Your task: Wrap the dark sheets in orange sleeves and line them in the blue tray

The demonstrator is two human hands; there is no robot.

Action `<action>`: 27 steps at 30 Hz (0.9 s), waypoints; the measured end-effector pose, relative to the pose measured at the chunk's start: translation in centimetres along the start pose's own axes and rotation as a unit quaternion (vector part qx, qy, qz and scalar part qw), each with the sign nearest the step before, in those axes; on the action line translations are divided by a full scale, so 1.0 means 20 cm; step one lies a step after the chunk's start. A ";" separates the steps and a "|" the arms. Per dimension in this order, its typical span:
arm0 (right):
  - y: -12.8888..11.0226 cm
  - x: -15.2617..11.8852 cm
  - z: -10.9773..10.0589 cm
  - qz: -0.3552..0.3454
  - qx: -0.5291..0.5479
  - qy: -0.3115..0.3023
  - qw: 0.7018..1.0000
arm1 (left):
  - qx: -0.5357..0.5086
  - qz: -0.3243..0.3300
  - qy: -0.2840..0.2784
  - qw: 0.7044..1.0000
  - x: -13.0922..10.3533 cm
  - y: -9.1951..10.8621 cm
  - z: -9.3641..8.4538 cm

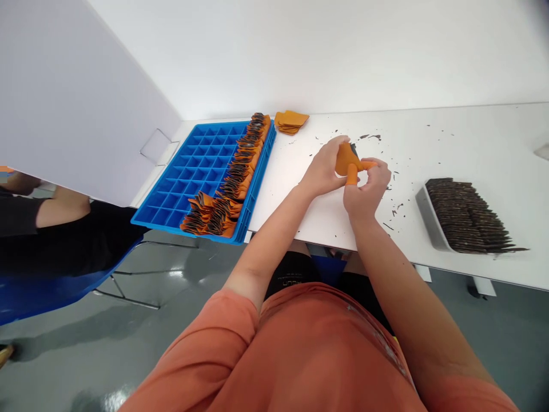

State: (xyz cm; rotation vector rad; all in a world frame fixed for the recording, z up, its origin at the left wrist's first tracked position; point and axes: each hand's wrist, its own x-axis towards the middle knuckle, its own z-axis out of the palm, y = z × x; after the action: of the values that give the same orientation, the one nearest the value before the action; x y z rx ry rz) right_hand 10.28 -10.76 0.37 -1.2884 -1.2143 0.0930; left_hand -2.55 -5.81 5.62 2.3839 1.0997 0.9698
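Above the white table, my left hand (pixel 326 167) pinches an orange pouch (pixel 344 159) by its left side. A dark piece (pixel 354 149) shows at the pouch's upper right edge. My right hand (pixel 369 186) closes on the pouch's right side, with orange covers on its thumb and a finger. To the left is a blue divided tray (pixel 182 176); its right column and part of its front hold orange pouches (pixel 240 177) with dark contents. A small stack of flat orange pouches (pixel 291 121) lies behind the tray's right corner.
A white container (pixel 430 222) packed with dark flat sheets (pixel 467 216) stands on the table (pixel 480 149) at the right. Dark flakes are scattered around my hands. At the far left, another person's arm (pixel 64 207) shows below a white partition (pixel 81 97).
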 end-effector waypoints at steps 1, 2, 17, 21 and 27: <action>0.00 0.00 0.00 -0.011 -0.002 -0.006 1.000 | 0.035 -0.002 -0.014 0.999 -0.02 0.04 -0.04; 0.00 0.00 0.00 -0.024 -0.001 -0.016 1.000 | 0.077 -0.009 -0.028 0.997 -0.03 0.08 -0.09; -0.08 -0.02 -0.02 -0.124 0.056 -0.123 0.983 | 0.385 -0.035 -0.257 0.886 -0.01 0.42 -0.59; -0.08 -0.02 -0.03 -0.102 0.064 -0.135 0.984 | 0.270 -0.111 -0.221 0.931 -0.12 0.31 -0.93; -0.07 -0.03 -0.02 -0.080 0.052 -0.152 0.984 | 0.201 -0.263 -0.096 0.939 -0.54 0.11 -1.43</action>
State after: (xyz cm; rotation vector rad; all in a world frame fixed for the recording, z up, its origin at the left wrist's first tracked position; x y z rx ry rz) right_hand 9.48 -11.97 1.08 -1.1081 -1.5484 0.2407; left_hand -26.54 -14.92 22.27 2.2024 1.8601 0.3423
